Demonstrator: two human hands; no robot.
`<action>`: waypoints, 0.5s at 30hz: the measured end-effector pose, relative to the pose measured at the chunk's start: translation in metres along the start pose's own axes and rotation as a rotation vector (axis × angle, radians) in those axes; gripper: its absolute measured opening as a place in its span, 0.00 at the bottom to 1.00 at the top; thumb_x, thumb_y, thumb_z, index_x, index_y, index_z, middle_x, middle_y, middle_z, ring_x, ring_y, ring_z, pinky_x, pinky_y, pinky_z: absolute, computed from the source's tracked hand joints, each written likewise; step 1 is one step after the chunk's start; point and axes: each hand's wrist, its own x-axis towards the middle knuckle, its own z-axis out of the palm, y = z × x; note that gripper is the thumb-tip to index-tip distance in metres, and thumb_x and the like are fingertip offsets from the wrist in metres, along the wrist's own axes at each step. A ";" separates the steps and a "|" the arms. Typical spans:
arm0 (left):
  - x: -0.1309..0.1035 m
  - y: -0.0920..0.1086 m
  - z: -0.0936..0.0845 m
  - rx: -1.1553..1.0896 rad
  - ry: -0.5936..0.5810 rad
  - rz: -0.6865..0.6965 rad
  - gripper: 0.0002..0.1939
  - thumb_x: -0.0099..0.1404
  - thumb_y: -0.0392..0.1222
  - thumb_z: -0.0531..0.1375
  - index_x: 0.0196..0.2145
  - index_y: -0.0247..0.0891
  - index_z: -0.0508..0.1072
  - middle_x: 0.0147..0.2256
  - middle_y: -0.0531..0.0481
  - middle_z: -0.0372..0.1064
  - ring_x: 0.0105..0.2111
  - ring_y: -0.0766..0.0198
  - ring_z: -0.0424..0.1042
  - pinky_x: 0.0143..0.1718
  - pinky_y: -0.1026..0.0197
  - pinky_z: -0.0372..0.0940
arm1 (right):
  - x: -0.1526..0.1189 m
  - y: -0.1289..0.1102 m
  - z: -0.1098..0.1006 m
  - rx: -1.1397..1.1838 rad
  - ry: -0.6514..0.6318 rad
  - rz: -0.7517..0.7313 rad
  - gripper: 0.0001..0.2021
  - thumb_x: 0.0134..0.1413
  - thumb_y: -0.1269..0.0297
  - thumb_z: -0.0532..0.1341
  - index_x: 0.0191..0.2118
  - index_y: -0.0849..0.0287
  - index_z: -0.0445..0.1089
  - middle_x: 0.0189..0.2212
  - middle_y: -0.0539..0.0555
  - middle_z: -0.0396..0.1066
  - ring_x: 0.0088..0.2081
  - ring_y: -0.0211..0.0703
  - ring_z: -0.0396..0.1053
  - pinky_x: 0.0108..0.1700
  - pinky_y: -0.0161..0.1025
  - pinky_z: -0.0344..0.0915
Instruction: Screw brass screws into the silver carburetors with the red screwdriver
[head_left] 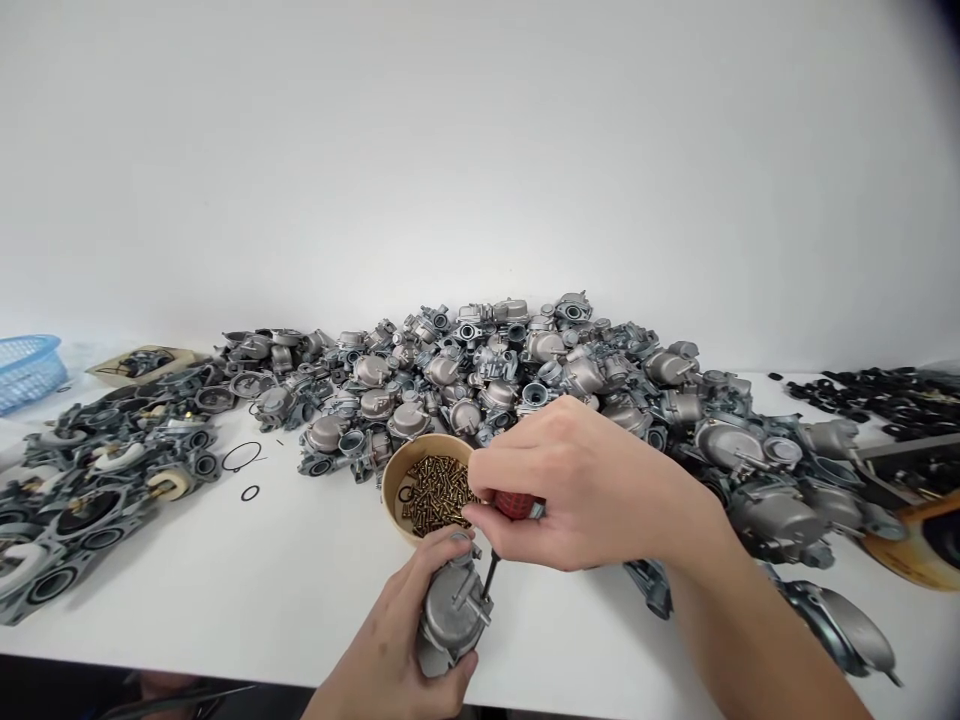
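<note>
Near the table's front edge, my left hand [409,625] is closed around a grey metal carburetor [452,607], its round bowl cover facing up. My right hand [555,485] grips the red handle of a screwdriver [515,504] just above it. The dark shaft slants down to the right rim of the carburetor, where its tip meets the cover's edge; the screw there is too small to make out. Behind the carburetor, a round tan bowl [390,487] holds many brass-coloured screws, and my right hand covers its right side.
A large heap of carburetors [442,370] lies behind the bowl and spreads right. Open carburetor bodies [90,510] cover the left side. Two black rings [250,493] lie nearby. A blue basket [30,372] stands far left, black parts [870,395] far right.
</note>
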 end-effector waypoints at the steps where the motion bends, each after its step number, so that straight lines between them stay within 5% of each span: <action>1: -0.001 0.000 0.000 0.010 -0.002 -0.003 0.57 0.51 0.29 0.66 0.75 0.57 0.53 0.69 0.41 0.68 0.66 0.33 0.73 0.65 0.34 0.73 | 0.000 0.000 0.000 -0.004 0.003 -0.003 0.16 0.64 0.69 0.62 0.28 0.57 0.56 0.20 0.40 0.57 0.22 0.30 0.49 0.27 0.35 0.45; 15: -0.006 -0.008 0.000 -0.008 -0.037 -0.054 0.54 0.55 0.29 0.67 0.75 0.55 0.56 0.72 0.41 0.65 0.70 0.34 0.69 0.69 0.37 0.70 | -0.002 0.003 0.002 0.009 0.011 0.013 0.15 0.62 0.71 0.63 0.28 0.57 0.56 0.20 0.40 0.55 0.23 0.30 0.48 0.27 0.35 0.47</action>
